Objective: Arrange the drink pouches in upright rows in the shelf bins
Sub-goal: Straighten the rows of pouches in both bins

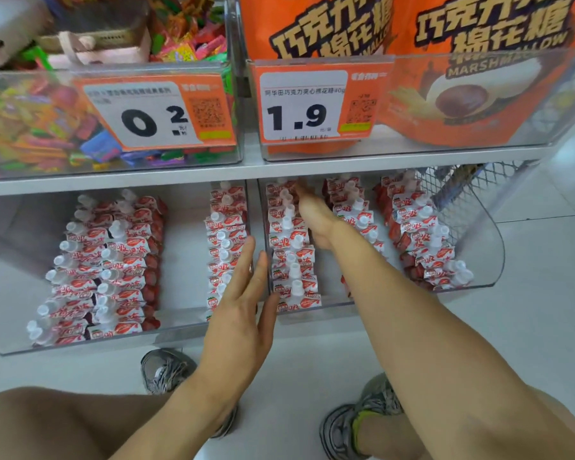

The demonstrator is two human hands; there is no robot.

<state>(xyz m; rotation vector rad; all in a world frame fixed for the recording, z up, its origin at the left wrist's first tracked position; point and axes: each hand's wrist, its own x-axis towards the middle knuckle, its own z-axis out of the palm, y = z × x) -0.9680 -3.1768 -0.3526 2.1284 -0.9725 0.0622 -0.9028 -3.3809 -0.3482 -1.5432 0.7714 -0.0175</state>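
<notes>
Pale floor tiles run under a store shelf, seen from the head camera looking down past the person's bare knees and grey sneakers. On the upper shelf stand a clear bin of mixed candy and a bin of orange marshmallow bags, each with a price tag.

Below sit two clear shelf bins. The left bin holds two packed rows of drink pouches at its left side and one row along its right wall. The right bin holds three rows. The pouches stand upright, white caps up, and each row's long axis runs from the bin's front lip back toward the shelf rear.

The right hand reaches deep into the right bin, between the leftmost row and the middle row, fingers pointing to the back. Its fingertips are blurred among the rear pouches, so I cannot tell whether they pinch one. The left hand hovers at the divider between the bins, fingers straight and together, holding nothing, just beside the front pouches of both neighbouring rows.

The right hand is nearer the rear pouches, so any straightening there likely falls to it; the left is placed to steady the row fronts.
</notes>
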